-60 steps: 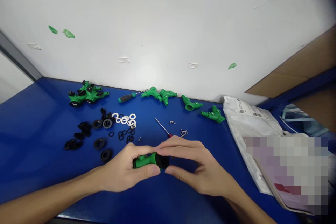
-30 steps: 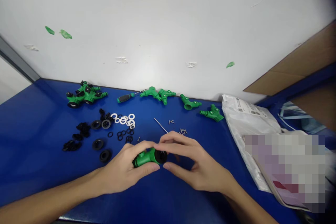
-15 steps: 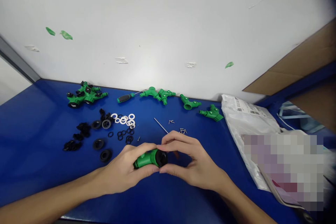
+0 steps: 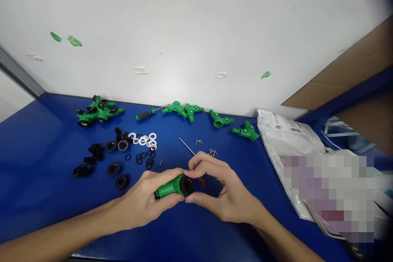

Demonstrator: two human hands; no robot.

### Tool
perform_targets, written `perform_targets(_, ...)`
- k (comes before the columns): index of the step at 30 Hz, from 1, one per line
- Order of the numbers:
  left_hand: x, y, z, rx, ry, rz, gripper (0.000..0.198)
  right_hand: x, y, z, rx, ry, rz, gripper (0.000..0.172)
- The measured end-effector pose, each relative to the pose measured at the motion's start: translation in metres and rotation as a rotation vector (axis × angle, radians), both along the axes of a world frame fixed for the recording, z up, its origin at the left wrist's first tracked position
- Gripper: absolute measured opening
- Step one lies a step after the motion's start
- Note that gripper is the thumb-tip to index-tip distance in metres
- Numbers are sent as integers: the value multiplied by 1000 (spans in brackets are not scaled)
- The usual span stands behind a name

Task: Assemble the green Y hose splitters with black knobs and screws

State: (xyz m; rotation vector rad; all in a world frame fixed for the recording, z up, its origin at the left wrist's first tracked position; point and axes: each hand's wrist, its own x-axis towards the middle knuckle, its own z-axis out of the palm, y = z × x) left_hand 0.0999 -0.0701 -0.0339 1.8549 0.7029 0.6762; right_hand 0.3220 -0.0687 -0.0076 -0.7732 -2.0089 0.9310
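Note:
A green connector lies in my left hand, whose fingers and thumb are wrapped around its body. On the connector's right end sits a black ring-shaped cap, its opening turned toward my right hand. The fingertips and thumb of my right hand pinch this cap at its top and bottom edges. A thin metal rod lies behind my right hand, its near end hidden by the fingers. Small screws rest on the blue table just beyond that hand.
Left of centre are white washers, black O-rings, black caps and black valve parts. Along the wall lie assembled connectors, a screwdriver and green connectors. A plastic bag is at right.
The green connector has turned slightly in my hands, so more of its smooth side shows. Both hands still hold it, and the whole view has shifted a little.

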Motion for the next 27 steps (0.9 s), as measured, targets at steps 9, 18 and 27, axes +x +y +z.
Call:
perform_targets(9,1,3,3,-102,-71,-57,25,7,4,9,26,-86,130,24)
perform_targets(18,1,0,-3,63,-41,34,17,2,-2,-3,159,-198,-14,23)
perform_targets(27,0,3,3,-53,-33,-72,12,1,-3,7,558,-448,-64,28)
